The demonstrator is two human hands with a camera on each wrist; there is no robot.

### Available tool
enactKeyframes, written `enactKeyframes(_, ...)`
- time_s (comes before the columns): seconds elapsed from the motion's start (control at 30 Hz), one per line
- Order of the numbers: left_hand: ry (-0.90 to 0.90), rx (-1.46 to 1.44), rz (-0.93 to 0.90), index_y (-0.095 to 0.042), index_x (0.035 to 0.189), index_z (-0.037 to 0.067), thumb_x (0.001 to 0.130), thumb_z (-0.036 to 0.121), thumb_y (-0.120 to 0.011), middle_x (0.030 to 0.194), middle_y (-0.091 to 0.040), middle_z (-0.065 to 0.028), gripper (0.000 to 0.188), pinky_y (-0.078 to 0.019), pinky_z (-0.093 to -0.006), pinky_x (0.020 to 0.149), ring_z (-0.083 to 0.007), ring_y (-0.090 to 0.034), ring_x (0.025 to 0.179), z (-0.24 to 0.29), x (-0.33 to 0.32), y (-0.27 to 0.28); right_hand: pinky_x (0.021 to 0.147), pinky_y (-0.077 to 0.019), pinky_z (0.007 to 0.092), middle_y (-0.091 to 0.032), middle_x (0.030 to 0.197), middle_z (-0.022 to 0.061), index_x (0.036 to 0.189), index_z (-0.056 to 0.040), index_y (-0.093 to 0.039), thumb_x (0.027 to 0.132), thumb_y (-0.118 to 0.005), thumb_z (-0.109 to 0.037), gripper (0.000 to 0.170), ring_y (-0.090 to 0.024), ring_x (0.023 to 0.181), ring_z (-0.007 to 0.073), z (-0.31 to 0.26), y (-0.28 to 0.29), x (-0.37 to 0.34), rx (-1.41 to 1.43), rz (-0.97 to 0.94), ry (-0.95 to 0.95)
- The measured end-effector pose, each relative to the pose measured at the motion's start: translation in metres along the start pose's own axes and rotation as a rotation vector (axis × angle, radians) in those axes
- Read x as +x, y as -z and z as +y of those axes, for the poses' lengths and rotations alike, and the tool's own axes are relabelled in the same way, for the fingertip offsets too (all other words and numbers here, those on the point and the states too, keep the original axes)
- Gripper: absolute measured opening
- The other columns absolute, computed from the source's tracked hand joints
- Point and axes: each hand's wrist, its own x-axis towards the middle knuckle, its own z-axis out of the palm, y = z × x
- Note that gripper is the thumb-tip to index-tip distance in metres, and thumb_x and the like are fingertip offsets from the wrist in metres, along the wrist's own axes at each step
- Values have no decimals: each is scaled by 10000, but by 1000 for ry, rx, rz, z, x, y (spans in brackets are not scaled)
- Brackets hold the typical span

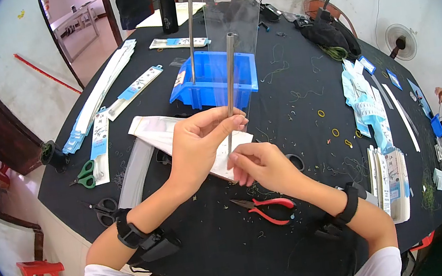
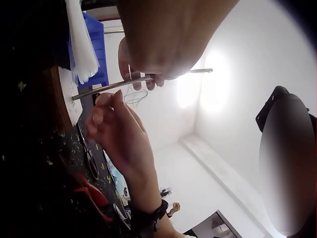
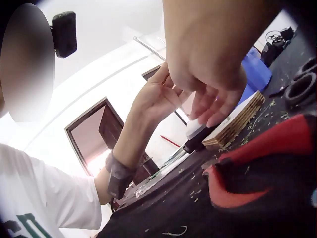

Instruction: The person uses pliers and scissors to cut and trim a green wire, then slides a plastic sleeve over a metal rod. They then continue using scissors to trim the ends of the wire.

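Black cloth (image 1: 291, 111) covered the table (image 1: 192, 255). Nearer the person than the blue bin (image 1: 184, 94), a metal rod (image 1: 230, 69) stood slightly tilted, its foot on a white-topped board (image 1: 220, 167). The left hand (image 1: 194, 147) pinched it between thumb and fingers; I couldn't tell whether the right hand (image 1: 266, 166), fingers bent beside its lower part, gripped anything. Red-handled pliers (image 1: 275, 201) lay closer still, green scissors (image 1: 87, 173) left of the bin.

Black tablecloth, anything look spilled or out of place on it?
Slightly untidy: pale scraps litter the cloth around the red pliers, and loose threads straggle right of the blue bin, like unswept leftovers.
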Motion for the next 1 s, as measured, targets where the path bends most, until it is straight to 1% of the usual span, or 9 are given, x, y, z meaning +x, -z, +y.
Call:
enactKeyframes(0.17, 41, -8, 13, -688, 985, -20, 861, 96, -667, 899, -695, -71, 171, -493, -229, 767, -92, -636, 846, -10, -5, 0, 544, -485, 293, -632, 616, 100, 803, 12, -644, 904, -560, -155, 213, -640, 576, 152, -18, 22, -9, -346, 11, 67)
enactKeyframes(0.33, 67, 16, 16, -695, 963, -22, 861, 97, -664, 878, -698, -67, 160, -480, -210, 760, -81, -633, 841, -17, -7, 1, 520, -463, 284, -622, 602, 95, 811, 26, -638, 894, -565, -125, 187, -609, 544, 130, -49, 44, -9, -326, 98, 168)
enactKeyframes(0.43, 49, 78, 19, -695, 953, -16, 871, 92, -654, 884, -696, -59, 141, -488, -234, 759, -81, -624, 833, -17, -8, 0, 518, -466, 244, -634, 643, 61, 832, 27, -634, 911, -580, -133, 186, -599, 567, 88, -79, 50, -7, -256, 173, 189)
enactKeyframes(0.47, 56, 80, 22, -696, 952, -15, 871, 93, -655, 881, -696, -58, 141, -486, -231, 757, -80, -622, 829, -18, -8, 0, 531, -472, 235, -646, 715, 54, 892, 23, -632, 909, -598, -146, 173, -600, 592, 79, -84, 53, -4, -240, 198, 202)
enactKeyframes(0.57, 71, 79, 29, -701, 944, -12, 869, 97, -659, 878, -695, -55, 140, -478, -223, 754, -76, -616, 821, -20, -8, 1, 534, -468, 231, -650, 784, 62, 974, 17, -619, 894, -624, -163, 197, -601, 620, 80, -100, 52, 5, -229, 342, 425)
enactKeyframes(0.6, 79, 74, 29, -703, 938, -11, 868, 99, -660, 881, -694, -54, 138, -476, -222, 756, -74, -613, 821, -20, -9, 1, 562, -471, 232, -652, 835, 67, 1027, 2, -611, 878, -646, -185, 242, -610, 694, 87, -106, 54, 7, -301, 360, 454)
enactKeyframes(0.7, 87, 67, 23, -711, 914, -9, 865, 106, -665, 895, -693, -50, 133, -466, -221, 762, -68, -602, 824, -25, -10, 3, 602, -476, 238, -657, 841, 66, 1034, -14, -618, 870, -652, -200, 250, -611, 751, 94, -114, 55, 21, -254, 355, 650)
enactKeyframes(0.73, 88, 66, 21, -714, 904, -9, 864, 108, -666, 901, -693, -49, 132, -462, -220, 763, -66, -598, 825, -26, -10, 3, 643, -481, 247, -666, 873, 66, 1035, -20, -621, 864, -655, -196, 248, -618, 803, 97, -118, 55, 23, -228, 333, 658)
enactKeyframes(1.0, 92, 69, 7, -716, 905, -8, 863, 117, -668, 907, -692, -42, 141, -453, -217, 751, -61, -586, 815, -26, -11, 3, 657, -499, 256, -679, 763, 66, 870, -12, -657, 823, -651, -116, 114, -649, 710, 135, -133, 56, 30, -421, 354, 797)
